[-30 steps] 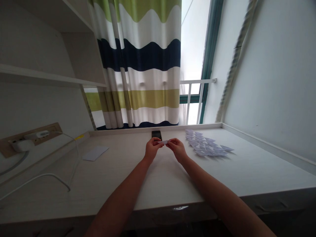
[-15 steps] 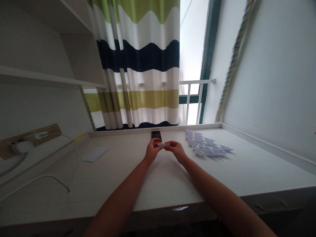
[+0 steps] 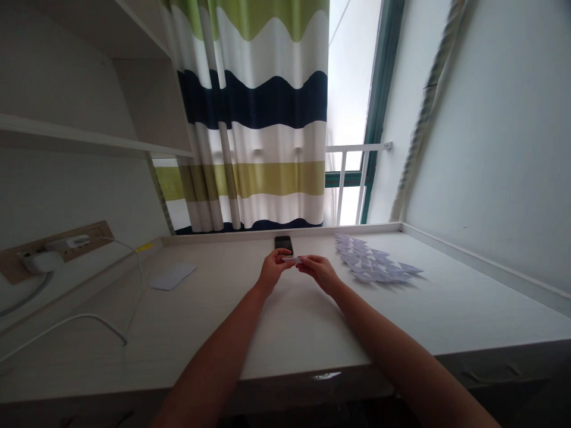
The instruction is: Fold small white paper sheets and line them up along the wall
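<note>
Between my two hands is a small piece of folded white paper (image 3: pixel 292 260), held above the desk. My left hand (image 3: pixel 271 270) pinches its left end between thumb and fingers. At the other end, my right hand (image 3: pixel 319 271) closes on the paper, its fingers covering part of the fold. A dark phone (image 3: pixel 283 244) lies on the desk just beyond my left fingers. To the right, several folded white paper boats (image 3: pixel 377 261) sit in close rows; their exact shape is hard to make out.
Flat white paper (image 3: pixel 173 277) lies on the left of the white desk (image 3: pixel 285 339). A white cable (image 3: pixel 96 319) runs from the plugged-in adapters (image 3: pixel 42 261) across the desk's left side. A raised rim (image 3: pixel 223 238) borders the back, before a striped curtain (image 3: pixel 267 178).
My right fingers have shifted slightly left over the folded paper, covering more of its right end. The view has moved a little; the desk items stay in place.
</note>
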`<state>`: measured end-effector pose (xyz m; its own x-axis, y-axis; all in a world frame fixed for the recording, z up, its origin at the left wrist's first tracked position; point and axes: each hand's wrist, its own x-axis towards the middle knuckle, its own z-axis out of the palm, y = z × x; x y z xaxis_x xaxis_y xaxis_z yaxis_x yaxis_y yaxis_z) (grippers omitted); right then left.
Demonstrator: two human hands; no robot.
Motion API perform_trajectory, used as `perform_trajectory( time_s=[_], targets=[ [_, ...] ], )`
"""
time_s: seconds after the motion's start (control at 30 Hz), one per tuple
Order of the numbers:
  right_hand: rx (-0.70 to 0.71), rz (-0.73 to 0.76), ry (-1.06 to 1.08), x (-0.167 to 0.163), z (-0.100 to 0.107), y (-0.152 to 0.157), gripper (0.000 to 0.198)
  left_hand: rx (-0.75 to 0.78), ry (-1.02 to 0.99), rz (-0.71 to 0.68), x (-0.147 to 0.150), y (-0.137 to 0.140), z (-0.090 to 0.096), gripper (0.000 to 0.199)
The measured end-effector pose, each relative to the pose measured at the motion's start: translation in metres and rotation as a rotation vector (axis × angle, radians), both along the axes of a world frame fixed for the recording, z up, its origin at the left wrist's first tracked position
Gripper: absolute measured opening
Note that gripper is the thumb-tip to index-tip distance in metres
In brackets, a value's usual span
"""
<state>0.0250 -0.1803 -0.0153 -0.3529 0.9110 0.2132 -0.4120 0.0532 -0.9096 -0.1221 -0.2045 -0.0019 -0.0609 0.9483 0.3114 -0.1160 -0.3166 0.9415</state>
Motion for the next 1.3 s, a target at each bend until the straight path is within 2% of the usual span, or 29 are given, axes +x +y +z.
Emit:
perform_trajectory(
  time_s=[0.27, 0.5, 0.9, 1.3],
  targets=[
    [0.038, 0.030, 0.002, 0.0019, 0.0032, -0.0031, 0.024, -0.031, -0.037, -0.018, -0.0028, -0.0008, 0.0001, 0.032],
    [0.047, 0.002, 0.023, 0.0041, 0.0011, 0.0007, 0.024, -0.131, -0.186, -0.146, -0.0051, 0.0009, -0.0027, 0.026],
    [0.033, 0.015, 0.029, 0.0024, 0.0031, -0.0021, 0.022, -0.153, -0.312, -0.131, -0.0041, 0.0010, -0.0018, 0.026],
    [0.098, 0.033, -0.051, -0.0019, -0.0021, -0.0004, 0.021, -0.195, -0.279, -0.128, -0.0053, 0.0037, -0.0053, 0.020]
  ],
)
